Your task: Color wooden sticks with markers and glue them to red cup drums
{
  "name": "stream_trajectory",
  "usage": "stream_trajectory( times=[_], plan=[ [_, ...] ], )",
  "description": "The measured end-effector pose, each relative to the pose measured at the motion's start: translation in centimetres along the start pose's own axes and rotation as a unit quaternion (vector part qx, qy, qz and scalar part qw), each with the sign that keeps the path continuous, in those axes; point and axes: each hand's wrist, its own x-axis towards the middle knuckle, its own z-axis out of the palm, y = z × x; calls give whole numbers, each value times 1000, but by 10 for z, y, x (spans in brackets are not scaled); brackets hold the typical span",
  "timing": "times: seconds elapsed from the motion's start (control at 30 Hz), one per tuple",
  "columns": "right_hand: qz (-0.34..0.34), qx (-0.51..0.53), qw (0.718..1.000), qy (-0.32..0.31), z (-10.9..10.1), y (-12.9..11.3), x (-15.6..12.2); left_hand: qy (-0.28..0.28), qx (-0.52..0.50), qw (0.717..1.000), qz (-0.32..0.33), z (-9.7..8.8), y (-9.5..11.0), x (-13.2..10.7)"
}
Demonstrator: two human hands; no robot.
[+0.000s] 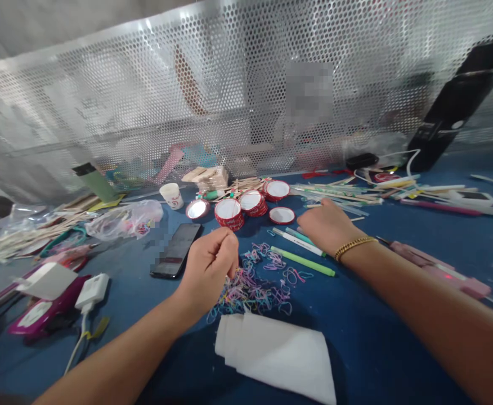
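Note:
My left hand [213, 260] is closed in a loose fist above a spread of small pastel rubber bands [255, 289]; whatever its fingers hold, if anything, is hidden. To its left lies a black phone [178, 250]. My right hand [326, 226], with a gold bracelet on the wrist, is curled downward beside a white marker [299, 241]. Its fingertips are hidden behind the hand. A green marker [303, 261] lies between the rubber bands and my right wrist. Folded white cloth or paper [278, 354] rests nearest to me.
Stacks of red-rimmed round lids [229, 209] and a paper cup [171, 196] stand behind my hands. Thin sticks [343, 193] lie at the back right. A pink glue gun [453, 275] is at right; a white charger [92, 291] is at left. A perforated metal screen [145, 112] borders the table.

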Motion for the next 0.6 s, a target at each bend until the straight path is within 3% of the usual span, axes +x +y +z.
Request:
stream_trajectory(
  times=[0.27, 0.5, 0.6],
  plan=[
    [11, -6, 1000, 25, -4, 3, -4, -25, 30, 999, 21, 3, 1, 3],
    [-3, -19, 997, 76, 5, 6, 2, 74, 6, 996, 42, -4, 0, 7],
    [-9, -14, 997, 80, 5, 5, 1, 84, -13, 995, 46, -5, -1, 7]
  ],
)
